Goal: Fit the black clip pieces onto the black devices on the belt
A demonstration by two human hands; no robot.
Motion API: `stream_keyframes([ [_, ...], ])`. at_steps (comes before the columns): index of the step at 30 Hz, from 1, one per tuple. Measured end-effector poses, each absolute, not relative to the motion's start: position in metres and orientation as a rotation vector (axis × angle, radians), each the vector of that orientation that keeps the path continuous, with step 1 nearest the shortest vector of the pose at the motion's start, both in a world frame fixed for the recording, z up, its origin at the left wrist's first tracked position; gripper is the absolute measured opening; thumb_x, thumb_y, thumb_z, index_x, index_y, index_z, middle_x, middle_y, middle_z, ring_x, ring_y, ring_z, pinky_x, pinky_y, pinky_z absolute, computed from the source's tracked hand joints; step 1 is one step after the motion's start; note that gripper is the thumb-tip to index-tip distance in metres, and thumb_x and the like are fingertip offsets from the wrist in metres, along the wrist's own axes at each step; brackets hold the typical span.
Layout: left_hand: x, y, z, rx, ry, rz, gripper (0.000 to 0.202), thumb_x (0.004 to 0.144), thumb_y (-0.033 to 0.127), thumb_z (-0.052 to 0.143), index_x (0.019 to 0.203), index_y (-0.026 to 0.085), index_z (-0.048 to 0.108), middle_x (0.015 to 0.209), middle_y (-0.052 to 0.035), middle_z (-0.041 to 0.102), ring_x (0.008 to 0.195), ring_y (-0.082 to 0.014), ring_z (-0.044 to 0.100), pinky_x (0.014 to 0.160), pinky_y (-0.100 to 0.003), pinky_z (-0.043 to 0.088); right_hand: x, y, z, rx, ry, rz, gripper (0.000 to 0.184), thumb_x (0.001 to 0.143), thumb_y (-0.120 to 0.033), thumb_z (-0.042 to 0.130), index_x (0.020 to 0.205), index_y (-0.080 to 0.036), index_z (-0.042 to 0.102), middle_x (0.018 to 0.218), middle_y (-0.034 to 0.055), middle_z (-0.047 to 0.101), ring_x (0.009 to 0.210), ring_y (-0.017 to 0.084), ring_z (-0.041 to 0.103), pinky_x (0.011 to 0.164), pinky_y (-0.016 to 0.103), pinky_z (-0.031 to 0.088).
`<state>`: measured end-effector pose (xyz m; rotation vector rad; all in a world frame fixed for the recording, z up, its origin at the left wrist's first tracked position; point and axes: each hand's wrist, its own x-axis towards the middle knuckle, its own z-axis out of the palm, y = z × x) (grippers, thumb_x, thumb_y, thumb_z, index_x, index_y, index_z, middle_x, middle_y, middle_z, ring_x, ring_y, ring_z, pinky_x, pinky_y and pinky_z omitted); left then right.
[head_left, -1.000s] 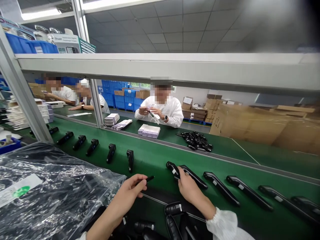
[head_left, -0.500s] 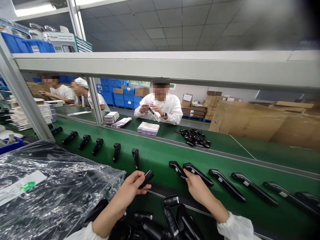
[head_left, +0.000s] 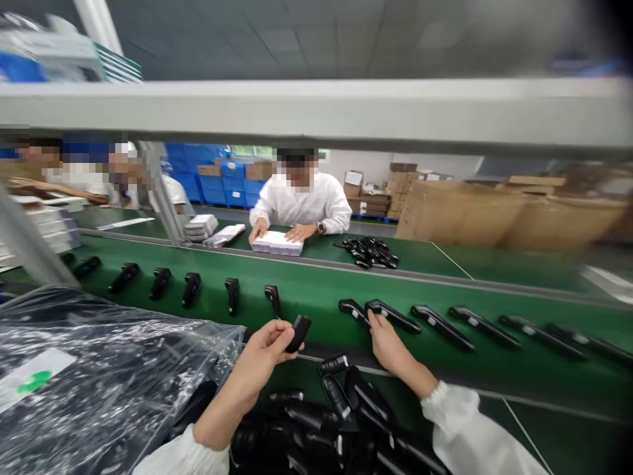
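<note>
Currently, the left hand (head_left: 273,343) is pinching a black casing piece (head_left: 299,333) by the green belt (head_left: 314,293); the right hand (head_left: 391,344) is resting at two angled black devices (head_left: 394,318) lying on it, its grip unclear. Seemingly, pickup is underway; the next move is calling for a firm grasp.

black piece (head_left: 301,330) partly hidden by left hand (head_left: 268,346); ceiling (head_left: 316,39) blurred

Before me a pale shelf (head_left: 316,109) spans the upper frame, 2 metal posts (head_left: 161,198) slanting beneath it at left. Above hangs a dim grey ceiling (head_left: 321,39). Beyond, I see blue crates (head_left: 235,185) stacked left of centre below a bright, greenish window (head_left: 250,151), a whitish wall (head_left: 366,161), and big brown cardboard (head_left: 455,211) at right.
</note>
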<state>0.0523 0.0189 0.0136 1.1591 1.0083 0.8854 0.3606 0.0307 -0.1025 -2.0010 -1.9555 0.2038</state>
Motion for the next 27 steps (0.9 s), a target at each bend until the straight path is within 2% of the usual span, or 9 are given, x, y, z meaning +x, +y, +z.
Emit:
stream_keyframes([
  [4, 0.059, 0.028, 0.005, 1.05, 1.027, 0.931, 0.043, 0.066, 0.053, 0.084, 0.086, 0.021, 0.064, 0.087, 0.0003, 0.062, 0.095, -0.0241, 0.065, 0.093, -0.039, 0.056, 0.368, 0.036, -0.092, -2.008, -2.009, 0.18, 0.065, 0.083, 0.001, 0.034, 0.148, -0.003, 0.033, 0.135, 0.0244, 0.045, 0.127, 0.033, 0.043, 0.108, 0.049, 0.036],
  [7, 0.062, 0.036, -0.005, 1.025, 1.057, 0.942, 0.042, 0.064, 0.05, 0.086, 0.087, 0.021, 0.066, 0.088, 0.0012, 0.061, 0.094, -0.0207, 0.062, 0.093, -0.038, 0.057, 0.378, 0.042, -0.09, -2.028, -1.988, 0.213, 0.064, 0.083, 0.001, 0.037, 0.147, -0.003, 0.034, 0.132, 0.0231, 0.045, 0.125, 0.031, 0.042, 0.109, 0.047, 0.034],
  [12, 0.069, 0.041, -0.018, 1.102, 1.15, 0.943, 0.045, 0.062, 0.05, 0.086, 0.089, 0.02, 0.066, 0.088, 0.0001, 0.061, 0.09, -0.0184, 0.059, 0.09, -0.034, 0.057, 0.397, 0.043, -0.09, -1.921, -2.037, 0.288, 0.055, 0.09, -0.003, 0.035, 0.145, -0.01, 0.037, 0.128, 0.0182, 0.047, 0.123, 0.027, 0.044, 0.107, 0.042, 0.036],
  [17, 0.097, 0.038, -0.017, 1.117, 1.058, 0.835, 0.044, 0.065, 0.048, 0.083, 0.09, 0.019, 0.061, 0.082, 0.0013, 0.058, 0.082, -0.017, 0.059, 0.087, -0.038, 0.057, 0.404, 0.042, -0.089, -1.913, -1.98, 0.259, 0.045, 0.098, -0.013, 0.031, 0.142, -0.003, 0.039, 0.123, 0.0192, 0.047, 0.119, 0.027, 0.045, 0.107, 0.04, 0.035],
  [24, 0.123, 0.024, -0.025, 1.176, 0.966, 0.79, 0.037, 0.071, 0.048, 0.074, 0.091, 0.022, 0.056, 0.078, 0.0044, 0.05, 0.08, -0.0148, 0.052, 0.083, -0.033, 0.055, 0.396, 0.041, -0.093, -1.865, -2.027, 0.259, 0.05, 0.099, -0.013, 0.024, 0.148, -0.013, 0.032, 0.136, 0.0177, 0.044, 0.123, 0.028, 0.042, 0.108, 0.047, 0.034],
  [27, 0.12, 0.024, -0.035, 1.213, 0.939, 0.8, 0.036, 0.074, 0.05, 0.07, 0.089, 0.023, 0.054, 0.079, 0.0045, 0.047, 0.079, -0.014, 0.048, 0.078, -0.029, 0.052, 0.394, 0.04, -0.092, -1.894, -1.924, 0.264, 0.047, 0.101, -0.025, 0.027, 0.146, -0.015, 0.038, 0.14, 0.0172, 0.044, 0.128, 0.029, 0.04, 0.108, 0.05, 0.035],
])
